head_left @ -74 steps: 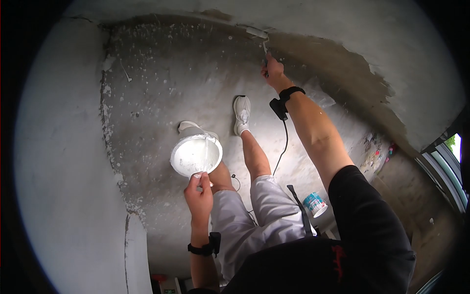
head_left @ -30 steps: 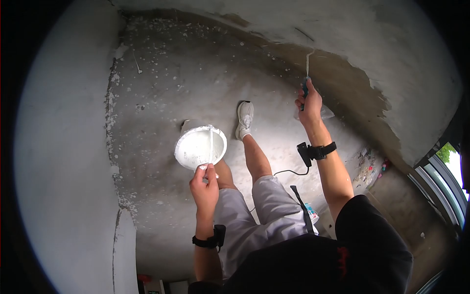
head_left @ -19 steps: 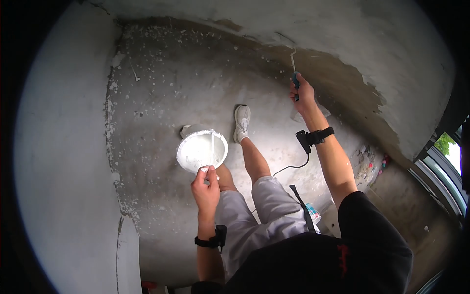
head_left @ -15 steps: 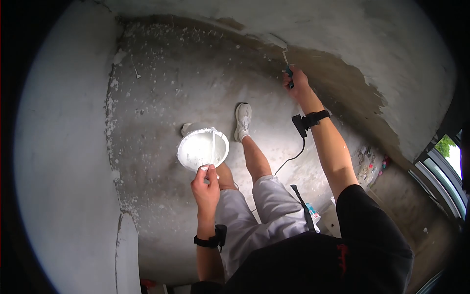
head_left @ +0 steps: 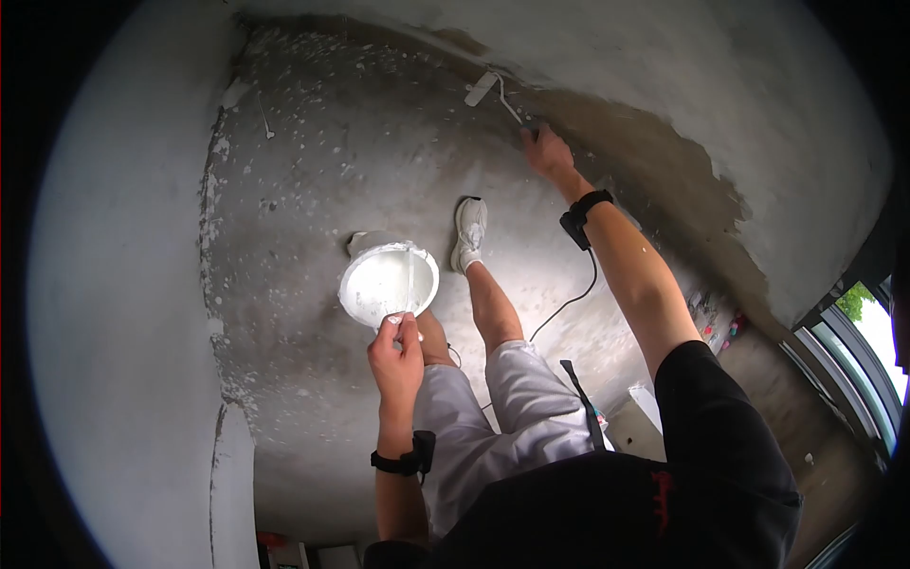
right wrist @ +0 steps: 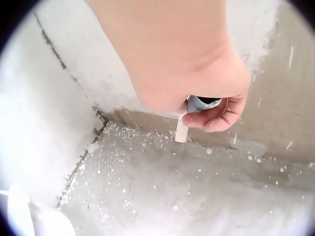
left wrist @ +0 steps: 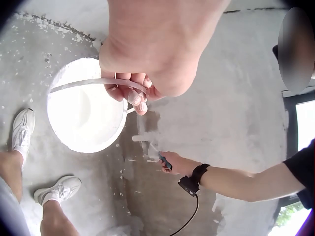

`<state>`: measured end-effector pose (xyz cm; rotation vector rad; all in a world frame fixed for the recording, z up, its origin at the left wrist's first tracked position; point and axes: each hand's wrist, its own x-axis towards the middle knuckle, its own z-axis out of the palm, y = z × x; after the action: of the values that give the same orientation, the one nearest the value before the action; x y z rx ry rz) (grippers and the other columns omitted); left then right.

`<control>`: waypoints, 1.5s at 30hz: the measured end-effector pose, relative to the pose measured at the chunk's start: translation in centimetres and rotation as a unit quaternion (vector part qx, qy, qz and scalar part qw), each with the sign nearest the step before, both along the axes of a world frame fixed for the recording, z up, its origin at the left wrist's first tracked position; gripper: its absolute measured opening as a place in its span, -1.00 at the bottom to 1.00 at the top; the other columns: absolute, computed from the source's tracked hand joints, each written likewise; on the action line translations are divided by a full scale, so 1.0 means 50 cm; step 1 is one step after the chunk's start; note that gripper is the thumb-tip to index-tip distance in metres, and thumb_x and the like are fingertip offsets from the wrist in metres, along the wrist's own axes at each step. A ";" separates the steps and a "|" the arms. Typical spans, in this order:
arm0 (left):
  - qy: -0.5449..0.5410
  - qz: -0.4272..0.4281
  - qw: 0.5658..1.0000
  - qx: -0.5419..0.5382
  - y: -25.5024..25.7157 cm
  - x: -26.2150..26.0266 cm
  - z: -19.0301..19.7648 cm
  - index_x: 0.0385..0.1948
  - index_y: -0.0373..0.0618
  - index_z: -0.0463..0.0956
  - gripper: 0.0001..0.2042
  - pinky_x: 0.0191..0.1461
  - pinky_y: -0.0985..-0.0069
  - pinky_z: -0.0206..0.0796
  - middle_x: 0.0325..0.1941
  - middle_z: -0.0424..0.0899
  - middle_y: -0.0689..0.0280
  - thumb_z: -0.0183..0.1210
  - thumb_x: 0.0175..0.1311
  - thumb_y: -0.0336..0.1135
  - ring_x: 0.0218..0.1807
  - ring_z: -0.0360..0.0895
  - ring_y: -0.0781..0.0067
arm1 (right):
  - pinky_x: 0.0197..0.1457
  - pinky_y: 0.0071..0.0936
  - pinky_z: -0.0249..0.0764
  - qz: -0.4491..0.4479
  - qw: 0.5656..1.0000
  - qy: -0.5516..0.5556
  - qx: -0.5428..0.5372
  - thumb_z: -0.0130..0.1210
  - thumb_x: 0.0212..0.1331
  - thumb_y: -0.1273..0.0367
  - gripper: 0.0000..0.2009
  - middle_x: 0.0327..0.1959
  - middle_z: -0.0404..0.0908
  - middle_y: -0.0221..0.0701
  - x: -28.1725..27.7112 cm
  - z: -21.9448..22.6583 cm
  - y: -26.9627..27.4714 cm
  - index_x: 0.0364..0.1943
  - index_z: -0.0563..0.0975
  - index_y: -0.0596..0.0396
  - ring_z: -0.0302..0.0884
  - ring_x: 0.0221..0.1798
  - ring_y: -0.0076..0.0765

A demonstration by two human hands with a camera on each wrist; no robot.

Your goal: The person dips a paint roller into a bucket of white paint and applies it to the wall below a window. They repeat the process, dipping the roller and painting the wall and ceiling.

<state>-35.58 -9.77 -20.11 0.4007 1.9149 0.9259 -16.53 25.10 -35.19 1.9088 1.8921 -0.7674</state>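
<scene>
My left hand (head_left: 396,360) grips the bail handle (left wrist: 78,84) of a white bucket (head_left: 355,313), which hangs beside my left leg. White paint coats the bucket's inside, and white smears mark my fingertips in the left wrist view. Out ahead to the right, my right hand (head_left: 550,152) holds a small paint roller (head_left: 481,88) by its blue handle (left wrist: 168,161). The roller's white sleeve lies close to the foot of the wall, over the brown unpainted band (head_left: 607,119). In the right wrist view my hand hides most of the roller frame; the sleeve's end (right wrist: 181,132) shows below it.
Grey concrete floor (head_left: 313,190) with white paint spatters lies around my shoes. A grey-white wall (head_left: 758,114) curves along the front and right, another wall (head_left: 123,284) stands at left. A window (head_left: 863,370) is at far right. A cable (head_left: 573,302) hangs from my right wrist.
The roller went from the wall's foot rightward and up the wall, then came back left and down, its sleeve now angled. The bucket has stayed nearly still in my left hand.
</scene>
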 end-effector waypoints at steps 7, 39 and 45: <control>-0.012 0.024 0.999 -0.020 0.003 -0.012 0.010 -0.39 -0.33 0.49 -0.87 -0.41 0.58 0.26 -0.63 0.54 0.30 0.07 0.29 -0.44 -0.55 0.43 0.60 | -0.17 -0.05 0.52 0.215 0.967 -0.079 0.115 -0.15 0.31 0.11 -0.65 -0.29 0.61 -0.01 -0.072 0.025 0.000 -0.16 0.40 0.15 0.61 -0.23 0.10; -0.049 0.084 0.995 -0.031 -0.058 -0.107 -0.063 -0.23 -0.35 0.50 -0.81 -0.49 0.56 0.35 -0.48 0.63 0.19 0.07 0.34 -0.36 -0.51 0.56 0.46 | -0.11 0.05 0.44 -0.053 0.985 0.037 0.162 -0.16 0.29 0.19 -0.69 -0.28 0.56 0.10 -0.327 -0.164 -0.074 -0.18 0.30 0.22 0.52 -0.19 0.30; -0.068 0.089 0.993 -0.039 -0.039 -0.106 -0.057 -0.23 -0.35 0.51 -0.82 -0.45 0.55 0.37 -0.44 0.64 0.19 0.07 0.33 -0.37 -0.50 0.58 0.46 | -0.10 0.08 0.42 -0.059 0.989 0.020 0.132 -0.18 0.30 0.18 -0.67 -0.30 0.56 0.14 -0.281 -0.137 -0.076 -0.18 0.29 0.25 0.51 -0.20 0.34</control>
<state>-40.88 -11.70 -22.97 0.1183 1.8756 0.9639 -30.57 21.29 -42.02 2.1971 2.0037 -0.6185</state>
